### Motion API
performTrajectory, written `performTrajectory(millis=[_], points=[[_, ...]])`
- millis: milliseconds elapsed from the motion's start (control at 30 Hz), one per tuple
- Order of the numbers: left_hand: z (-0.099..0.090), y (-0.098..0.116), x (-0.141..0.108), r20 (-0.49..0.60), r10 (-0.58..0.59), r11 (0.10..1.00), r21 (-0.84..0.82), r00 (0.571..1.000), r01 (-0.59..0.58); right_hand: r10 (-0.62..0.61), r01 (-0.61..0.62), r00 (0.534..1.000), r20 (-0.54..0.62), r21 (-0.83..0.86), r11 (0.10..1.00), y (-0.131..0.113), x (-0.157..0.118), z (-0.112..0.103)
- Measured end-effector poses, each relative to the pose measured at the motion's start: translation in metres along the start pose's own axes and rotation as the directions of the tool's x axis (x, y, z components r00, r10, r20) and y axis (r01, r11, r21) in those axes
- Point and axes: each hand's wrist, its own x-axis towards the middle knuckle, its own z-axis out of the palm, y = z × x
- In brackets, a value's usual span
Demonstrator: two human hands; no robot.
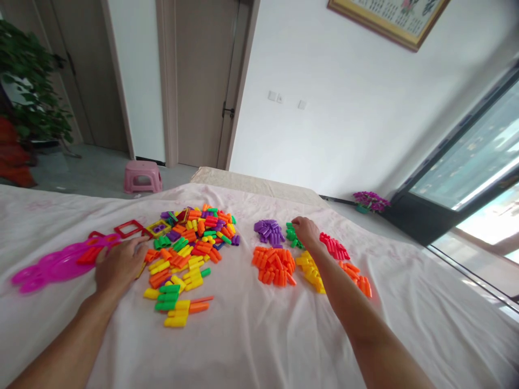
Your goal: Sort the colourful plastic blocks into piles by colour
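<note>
"Where do the hands stand?"

"The left hand (121, 262) lies between the pink tray (60, 268) and the mixed heap (188, 235), fingers loosely bent. Whether it grips a piece can't be told. The right hand (307, 233) is narrowed, fingertips down at the green pile (291, 235); its palm side is hidden, so a held piece can't be confirmed."

"And how do the pieces lie?"

"The mixed heap is just right of the left hand, which is much the nearer one. It stretches lengthwise from the far part of the cloth (243, 335) toward the person. The green pile is right under the right hand, between the purple pile (270, 232) and the red pile (334, 246). The big orange pile (274, 266) and yellow pile (310, 273) sit closer to the person."

"Any writing?"

"Rows of characters on the framed picture (399, 17), too small to read. No brand shows on the pieces."
</note>
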Motion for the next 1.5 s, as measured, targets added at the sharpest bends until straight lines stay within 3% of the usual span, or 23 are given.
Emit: performTrajectory(millis=[200, 433, 533, 633, 733, 833, 933, 1000, 1200, 1500], points=[[-0.001, 0.001, 0.0, 0.019, -0.007, 0.999, 0.034, 1.0, 0.006, -0.053, 0.057, 0.997, 0.049, -0.072, 0.996, 0.008, 0.019, 0.013], [-0.001, 0.001, -0.001, -0.018, 0.028, 1.0, -0.003, 0.999, -0.028, -0.093, 0.098, 0.994, 0.058, -0.092, 0.991, 0.004, 0.017, 0.013], [-0.003, 0.003, -0.002, -0.025, 0.017, 1.0, -0.012, 1.0, -0.017, -0.123, 0.124, 0.992, 0.025, -0.072, 0.99, -0.008, 0.01, 0.007], [-0.004, 0.005, -0.003, -0.028, 0.005, 1.0, -0.015, 1.0, -0.005, -0.218, 0.218, 0.976, -0.005, 0.002, 0.976, -0.034, -0.008, 0.001], [-0.005, 0.006, -0.003, -0.036, 0.011, 0.999, -0.03, 0.999, -0.012, -0.419, 0.421, 0.906, -0.056, 0.186, 0.888, -0.073, -0.041, -0.005], [-0.006, 0.006, -0.004, -0.035, 0.01, 0.999, -0.036, 0.999, -0.011, -0.628, 0.612, 0.773, -0.088, 0.363, 0.703, -0.115, -0.086, -0.009], [-0.007, 0.007, -0.004, -0.029, 0.009, 0.999, -0.031, 1.0, -0.01, -0.755, 0.691, 0.652, -0.065, 0.46, 0.557, -0.152, -0.127, -0.006], [-0.007, 0.007, -0.003, -0.028, 0.008, 0.999, -0.032, 1.0, -0.009, -0.794, 0.706, 0.607, -0.03, 0.478, 0.522, -0.17, -0.146, 0.0], [-0.005, 0.006, -0.003, -0.037, 0.003, 0.999, -0.054, 0.999, -0.005, -0.815, 0.729, 0.572, 0.094, 0.397, 0.558, -0.201, -0.162, 0.025], [-0.008, 0.008, -0.004, -0.035, -0.007, 0.999, -0.054, 0.999, 0.005, -0.815, 0.758, 0.55, 0.179, 0.303, 0.578, -0.196, -0.163, 0.024]])
